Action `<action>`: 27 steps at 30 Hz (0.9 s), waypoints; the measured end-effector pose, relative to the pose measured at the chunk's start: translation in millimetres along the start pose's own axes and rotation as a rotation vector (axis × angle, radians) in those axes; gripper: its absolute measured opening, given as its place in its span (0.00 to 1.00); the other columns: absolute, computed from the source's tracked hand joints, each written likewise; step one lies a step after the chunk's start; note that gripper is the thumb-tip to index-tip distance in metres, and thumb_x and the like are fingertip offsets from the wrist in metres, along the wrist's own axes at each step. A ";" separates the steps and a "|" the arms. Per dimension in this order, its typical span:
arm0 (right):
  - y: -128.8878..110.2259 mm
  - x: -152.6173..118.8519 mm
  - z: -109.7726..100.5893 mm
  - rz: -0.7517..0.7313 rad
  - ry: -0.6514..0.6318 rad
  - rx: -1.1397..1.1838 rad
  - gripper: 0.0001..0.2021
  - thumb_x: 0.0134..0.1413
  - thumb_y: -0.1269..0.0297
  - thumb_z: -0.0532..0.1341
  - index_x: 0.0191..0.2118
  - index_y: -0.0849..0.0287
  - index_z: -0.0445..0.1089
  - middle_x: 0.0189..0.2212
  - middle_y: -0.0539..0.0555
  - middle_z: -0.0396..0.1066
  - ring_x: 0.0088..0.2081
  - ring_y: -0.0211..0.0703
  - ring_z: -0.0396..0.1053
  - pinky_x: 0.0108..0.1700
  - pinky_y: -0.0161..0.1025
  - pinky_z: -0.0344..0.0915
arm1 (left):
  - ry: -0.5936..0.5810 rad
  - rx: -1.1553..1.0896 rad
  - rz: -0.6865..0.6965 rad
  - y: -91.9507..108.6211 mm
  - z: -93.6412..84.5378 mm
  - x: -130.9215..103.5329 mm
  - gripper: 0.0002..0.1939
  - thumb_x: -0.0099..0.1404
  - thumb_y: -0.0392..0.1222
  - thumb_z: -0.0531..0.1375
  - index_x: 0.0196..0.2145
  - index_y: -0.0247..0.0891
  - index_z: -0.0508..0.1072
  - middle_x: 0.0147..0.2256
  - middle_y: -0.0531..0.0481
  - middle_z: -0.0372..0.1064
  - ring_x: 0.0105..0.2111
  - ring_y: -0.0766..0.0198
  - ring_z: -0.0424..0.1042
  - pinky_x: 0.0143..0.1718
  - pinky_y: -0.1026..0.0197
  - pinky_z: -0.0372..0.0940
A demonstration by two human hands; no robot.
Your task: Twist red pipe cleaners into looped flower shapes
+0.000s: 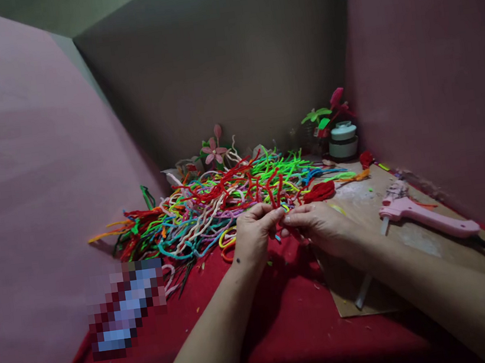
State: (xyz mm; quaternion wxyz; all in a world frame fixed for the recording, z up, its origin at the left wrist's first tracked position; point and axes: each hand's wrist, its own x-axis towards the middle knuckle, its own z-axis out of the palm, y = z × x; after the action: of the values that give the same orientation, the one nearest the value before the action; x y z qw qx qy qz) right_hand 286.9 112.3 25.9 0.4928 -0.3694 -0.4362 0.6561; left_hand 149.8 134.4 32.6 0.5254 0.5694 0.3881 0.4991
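My left hand (253,230) and my right hand (319,222) meet above the red cloth, fingertips pinched close together. Between them is a small bent pipe cleaner (286,207), with yellow and blue showing; the fingers cover most of it. A short light-blue end pokes out below the fingertips. Just behind the hands lies a big tangled heap of pipe cleaners (210,203) in red, green, white, purple and other colours. Red stems rise right behind my left fingertips; whether they are held cannot be told. Yellow and orange-red loops (228,244) lie beside my left wrist.
A pink hot glue gun (430,217) with a cord rests on a brown board (351,295) at right. Pipe-cleaner flowers (214,150) and a pale lidded jar (343,143) stand at the back. A blurred-out patch (128,309) covers something at left. Walls enclose three sides.
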 end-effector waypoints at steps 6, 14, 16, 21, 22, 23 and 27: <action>-1.8 1.3 1.5 0.018 0.072 0.048 0.07 0.36 0.66 0.63 0.17 0.64 0.67 0.15 0.51 0.68 0.15 0.30 0.55 0.20 0.33 0.47 | -0.017 0.065 -0.007 10.2 0.3 -1.1 0.12 0.50 0.42 0.63 0.21 0.34 0.63 0.16 0.57 0.60 0.15 0.74 0.58 0.17 0.69 0.51; -6.9 0.7 -1.3 0.023 0.077 0.012 0.07 0.37 0.69 0.62 0.16 0.63 0.67 0.14 0.51 0.66 0.15 0.29 0.54 0.19 0.33 0.47 | -0.183 -0.026 -0.081 16.9 -3.7 -1.7 0.08 0.51 0.42 0.62 0.28 0.34 0.69 0.20 0.55 0.64 0.17 0.73 0.59 0.20 0.69 0.54; -7.1 1.3 -2.1 0.007 0.061 0.013 0.07 0.37 0.69 0.61 0.15 0.63 0.66 0.13 0.50 0.65 0.14 0.30 0.53 0.18 0.33 0.47 | -0.175 0.033 -0.025 17.2 -4.6 -1.3 0.07 0.50 0.40 0.62 0.27 0.35 0.71 0.21 0.55 0.64 0.18 0.73 0.59 0.21 0.68 0.55; -7.5 3.1 -6.6 0.025 -0.043 0.064 0.03 0.33 0.71 0.62 0.17 0.63 0.67 0.13 0.50 0.65 0.16 0.31 0.57 0.20 0.33 0.49 | -0.143 0.479 0.435 17.8 -10.8 0.1 0.06 0.56 0.40 0.60 0.31 0.41 0.77 0.29 0.50 0.63 0.30 0.67 0.63 0.32 0.65 0.59; -8.0 3.0 -7.5 0.036 -0.064 0.072 0.03 0.33 0.71 0.62 0.18 0.63 0.67 0.13 0.50 0.65 0.16 0.32 0.58 0.20 0.32 0.50 | -0.159 0.563 0.513 17.9 -12.8 0.2 0.07 0.57 0.40 0.59 0.33 0.42 0.77 0.30 0.50 0.62 0.31 0.67 0.62 0.33 0.65 0.59; -8.5 2.8 -8.3 0.047 -0.081 0.076 0.03 0.33 0.71 0.63 0.18 0.63 0.67 0.13 0.50 0.65 0.16 0.32 0.58 0.21 0.32 0.51 | -0.172 0.634 0.575 18.2 -14.9 0.3 0.08 0.58 0.40 0.58 0.34 0.43 0.77 0.30 0.50 0.61 0.31 0.67 0.62 0.32 0.65 0.58; -10.6 0.3 -8.2 0.061 -0.112 0.101 0.04 0.32 0.71 0.63 0.20 0.64 0.68 0.13 0.49 0.65 0.16 0.32 0.59 0.21 0.32 0.51 | -0.199 0.807 0.735 22.0 -20.8 0.1 0.08 0.59 0.39 0.57 0.35 0.41 0.76 0.30 0.50 0.58 0.32 0.67 0.60 0.32 0.64 0.58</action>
State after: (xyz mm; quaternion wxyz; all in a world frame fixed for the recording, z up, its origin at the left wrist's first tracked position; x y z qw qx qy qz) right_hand 297.8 115.7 33.1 0.4655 -0.3199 -0.4181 0.7114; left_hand 127.7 135.7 53.3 0.0910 0.8680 0.2725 0.4051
